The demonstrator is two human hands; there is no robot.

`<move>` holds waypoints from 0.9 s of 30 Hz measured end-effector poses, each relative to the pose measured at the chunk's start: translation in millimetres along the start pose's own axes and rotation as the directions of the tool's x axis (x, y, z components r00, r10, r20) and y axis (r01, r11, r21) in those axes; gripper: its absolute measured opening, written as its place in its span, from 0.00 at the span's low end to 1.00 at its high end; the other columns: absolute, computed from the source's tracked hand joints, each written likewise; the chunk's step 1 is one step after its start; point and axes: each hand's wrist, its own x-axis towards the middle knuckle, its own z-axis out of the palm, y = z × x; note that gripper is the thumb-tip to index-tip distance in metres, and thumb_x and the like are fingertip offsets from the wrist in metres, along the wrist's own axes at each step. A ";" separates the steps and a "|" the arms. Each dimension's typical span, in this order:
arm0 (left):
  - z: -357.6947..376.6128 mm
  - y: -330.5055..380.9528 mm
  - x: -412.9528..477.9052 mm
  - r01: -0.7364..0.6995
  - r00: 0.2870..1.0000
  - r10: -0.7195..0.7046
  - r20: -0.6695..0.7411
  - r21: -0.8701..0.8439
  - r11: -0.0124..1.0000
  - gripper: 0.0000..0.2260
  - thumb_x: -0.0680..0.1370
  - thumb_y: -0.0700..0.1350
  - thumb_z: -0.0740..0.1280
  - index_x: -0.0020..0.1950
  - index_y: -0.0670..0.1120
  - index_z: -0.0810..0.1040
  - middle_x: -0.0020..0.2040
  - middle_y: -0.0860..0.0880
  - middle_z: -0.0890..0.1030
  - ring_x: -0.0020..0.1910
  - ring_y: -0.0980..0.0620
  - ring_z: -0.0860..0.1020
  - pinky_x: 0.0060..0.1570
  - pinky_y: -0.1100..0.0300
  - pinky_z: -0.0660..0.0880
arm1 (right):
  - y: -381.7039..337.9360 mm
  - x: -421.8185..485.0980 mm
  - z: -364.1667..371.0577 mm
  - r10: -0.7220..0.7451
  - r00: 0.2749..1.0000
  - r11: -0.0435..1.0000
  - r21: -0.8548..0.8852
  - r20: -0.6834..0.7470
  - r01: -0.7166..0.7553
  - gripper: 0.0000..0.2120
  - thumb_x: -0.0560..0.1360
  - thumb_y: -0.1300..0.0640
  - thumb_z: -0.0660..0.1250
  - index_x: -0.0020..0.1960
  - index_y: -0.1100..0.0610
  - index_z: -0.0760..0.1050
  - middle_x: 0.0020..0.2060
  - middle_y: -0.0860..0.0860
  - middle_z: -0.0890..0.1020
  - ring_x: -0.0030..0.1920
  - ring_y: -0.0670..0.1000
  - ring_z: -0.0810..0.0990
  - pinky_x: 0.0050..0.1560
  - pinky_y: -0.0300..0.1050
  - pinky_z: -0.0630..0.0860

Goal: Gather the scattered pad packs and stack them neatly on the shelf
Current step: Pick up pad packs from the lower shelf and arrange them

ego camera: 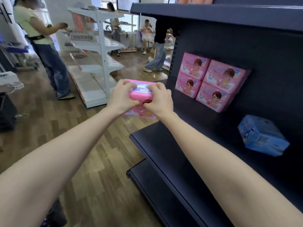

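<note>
At the far left, a person in a pale green top (31,25) stands on the wood-pattern floor (98,153) beside a white metal shelving unit (98,46). At centre, the left hand (122,94) and the right hand (158,99) both grip one pink rectangular plastic-wrapped pad pack (141,94). Their fingers curl over its top edge. The pack is held in the air between the hands, just off the front left corner of the dark navy metal shelf (155,145). Further right on that shelf, four matching pink pad packs (211,82) stand two by two against the back panel. A light blue plastic-wrapped pack (262,136) lies tilted, well apart to their right.
</note>
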 end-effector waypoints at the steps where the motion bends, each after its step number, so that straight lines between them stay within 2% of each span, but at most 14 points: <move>1: 4.9 4.5 7.5 -0.013 1.000 0.013 0.005 -0.007 1.000 0.28 0.66 0.43 0.76 0.64 0.42 0.74 0.64 0.43 0.69 0.63 0.47 0.70 0.61 0.59 0.65 | 6.3 4.6 -4.0 0.013 1.000 1.000 -0.011 -0.010 -0.013 0.27 0.70 0.55 0.68 0.67 0.55 0.68 0.65 0.51 0.67 0.58 0.59 0.67 0.52 0.46 0.70; 7: 42.9 31.2 43.8 -0.108 0.992 0.113 0.063 -0.068 0.992 0.28 0.66 0.45 0.76 0.64 0.43 0.74 0.64 0.45 0.69 0.62 0.46 0.71 0.63 0.55 0.67 | 47.3 21.2 -24.2 0.118 0.992 0.990 -0.070 -0.044 -0.121 0.28 0.69 0.54 0.69 0.68 0.55 0.68 0.65 0.53 0.68 0.62 0.61 0.68 0.58 0.51 0.71; 13: 78.8 50.7 73.1 -0.200 0.966 0.221 0.132 -0.153 0.968 0.27 0.67 0.46 0.76 0.65 0.45 0.74 0.65 0.46 0.69 0.63 0.46 0.70 0.60 0.55 0.67 | 80.4 30.9 -36.3 0.236 0.967 0.964 -0.101 -0.094 -0.245 0.28 0.68 0.54 0.70 0.67 0.53 0.70 0.64 0.54 0.69 0.60 0.60 0.72 0.56 0.48 0.73; 21: 110.0 56.8 122.2 -0.298 0.904 0.350 0.245 -0.226 0.927 0.28 0.65 0.44 0.76 0.64 0.46 0.75 0.61 0.43 0.71 0.58 0.41 0.73 0.56 0.55 0.69 | 108.3 56.2 -30.1 0.409 0.906 0.892 -0.160 -0.106 -0.422 0.32 0.69 0.52 0.70 0.72 0.51 0.64 0.68 0.52 0.65 0.64 0.61 0.67 0.60 0.49 0.72; 24: 119.3 54.3 144.8 -0.329 0.877 0.396 0.272 -0.259 0.908 0.28 0.65 0.44 0.75 0.64 0.47 0.75 0.63 0.44 0.72 0.59 0.43 0.74 0.55 0.58 0.69 | 110.6 68.5 -27.5 0.462 0.876 0.862 -0.163 -0.137 -0.480 0.32 0.71 0.53 0.69 0.72 0.51 0.62 0.69 0.51 0.64 0.64 0.61 0.66 0.60 0.48 0.69; 27: 128.4 50.8 162.7 -0.371 0.850 0.444 0.285 -0.275 0.887 0.28 0.64 0.44 0.76 0.64 0.46 0.75 0.64 0.44 0.72 0.61 0.44 0.73 0.58 0.56 0.69 | 111.1 78.4 -22.9 0.493 0.855 0.841 -0.161 -0.160 -0.516 0.32 0.71 0.54 0.69 0.73 0.51 0.62 0.69 0.52 0.64 0.65 0.60 0.65 0.64 0.48 0.67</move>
